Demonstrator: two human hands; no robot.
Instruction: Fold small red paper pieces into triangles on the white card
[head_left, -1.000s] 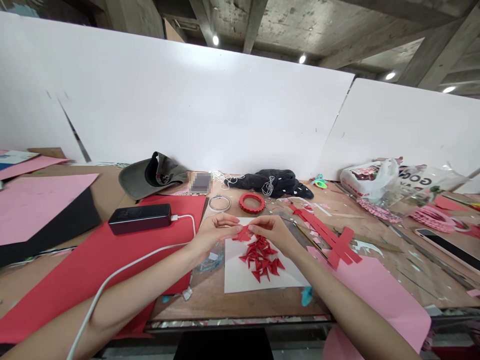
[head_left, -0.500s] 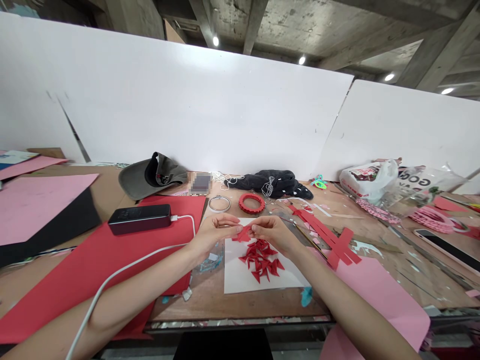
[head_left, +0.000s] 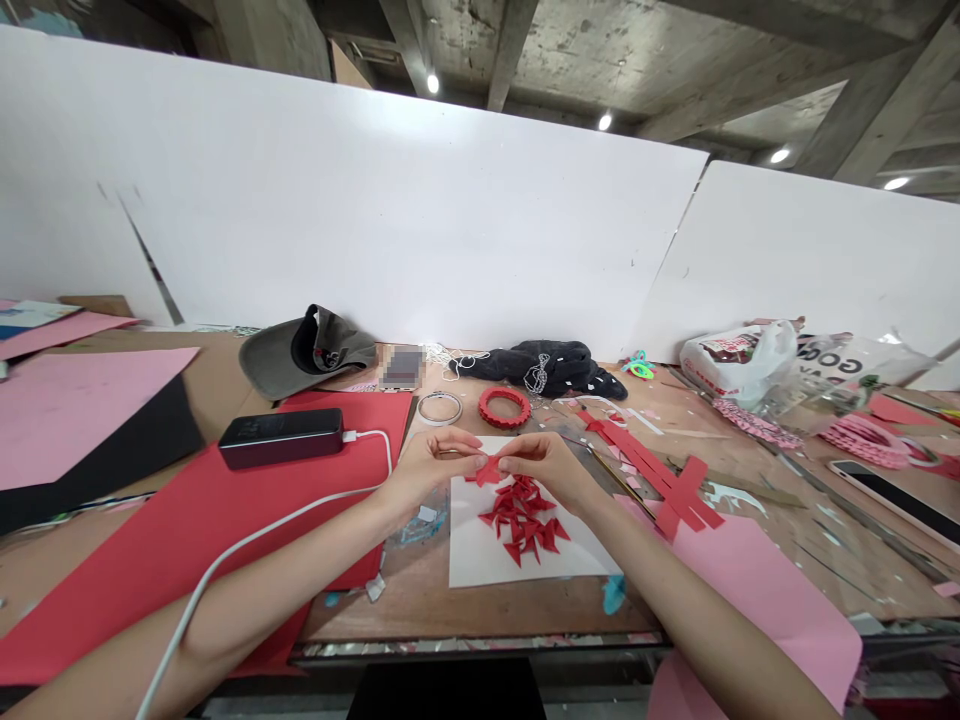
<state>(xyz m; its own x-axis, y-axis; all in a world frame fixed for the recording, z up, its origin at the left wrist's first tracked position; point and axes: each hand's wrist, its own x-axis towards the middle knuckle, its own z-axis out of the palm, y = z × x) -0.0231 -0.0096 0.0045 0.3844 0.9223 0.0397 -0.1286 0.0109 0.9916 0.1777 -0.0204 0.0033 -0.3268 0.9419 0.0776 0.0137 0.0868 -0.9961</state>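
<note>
My left hand (head_left: 442, 460) and my right hand (head_left: 546, 466) meet over the far part of a white sheet (head_left: 469, 560). Both pinch a small folded red paper piece (head_left: 490, 469) between thumbs and fingertips, one hand on each side. Just below it, a pile of folded red paper pieces (head_left: 525, 520) lies on the sheet, pointed and triangular. Beyond my hands sits a red ring with a ridged edge (head_left: 505, 408). To its left lies a roll of pale tape (head_left: 439, 408).
Left, a black power bank (head_left: 281, 438) with a white cable rests on red paper (head_left: 150, 560); a grey cap (head_left: 307, 350) sits behind. Right are red paper strips (head_left: 652, 465), pink paper (head_left: 757, 590), a phone (head_left: 900, 500) and a plastic bag (head_left: 739, 358). Dark cloth (head_left: 547, 368) lies at the back.
The small red paper piece has turned slightly between my fingertips and shows more of its face. My hands stay in nearly the same place.
</note>
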